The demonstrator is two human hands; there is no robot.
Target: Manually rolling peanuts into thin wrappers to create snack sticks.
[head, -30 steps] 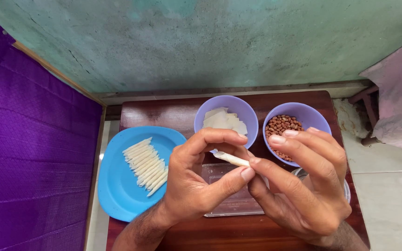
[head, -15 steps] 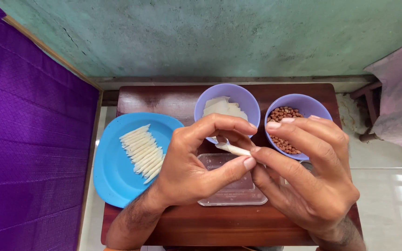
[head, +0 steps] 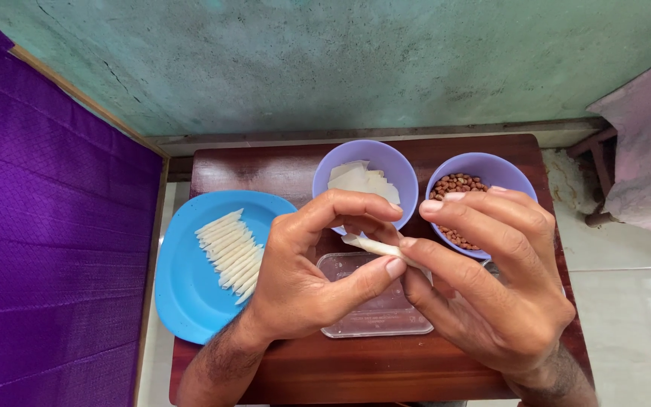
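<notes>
Both hands meet over a small dark wooden table [head: 265,175]. My left hand [head: 307,283] and my right hand [head: 491,283] pinch a thin white rolled wrapper [head: 374,246] between thumbs and fingertips, held level above a clear plastic container [head: 378,313]. Left of my hands, a blue plate [head: 190,290] carries a row of several finished white rolls [head: 229,252]. Behind my fingers stand two purple bowls: one [head: 397,162] with flat white wrapper pieces [head: 359,181], the other [head: 518,177] with reddish-brown peanuts [head: 457,185].
A purple cloth [head: 47,249] covers the left side. A worn green wall [head: 325,60] rises behind the table. A pale pink cloth [head: 649,151] hangs at the right over a light tiled floor [head: 634,301].
My hands keep hold of the white roll and have shifted slightly on it; the view has moved a little, so the table sits a bit lower in the picture.
</notes>
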